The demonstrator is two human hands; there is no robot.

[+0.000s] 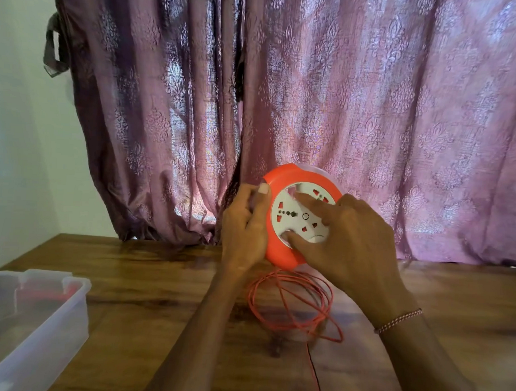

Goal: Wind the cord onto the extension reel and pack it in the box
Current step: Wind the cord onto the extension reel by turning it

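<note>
A round orange extension reel (284, 178) with a white socket face is held upright above the wooden table. My left hand (243, 224) grips its left rim, thumb on the orange edge. My right hand (349, 240) lies on the white socket face, its fingers spread and pressed into the face's recesses. A thin red cord (290, 309) hangs from the bottom of the reel and lies in loose loops on the table below my hands; one strand runs down to the frame's bottom edge.
A clear plastic box (53, 319) with something red inside stands at the table's (158, 279) front left corner. A purple patterned curtain (372, 111) hangs right behind the reel. A white wall is at the left.
</note>
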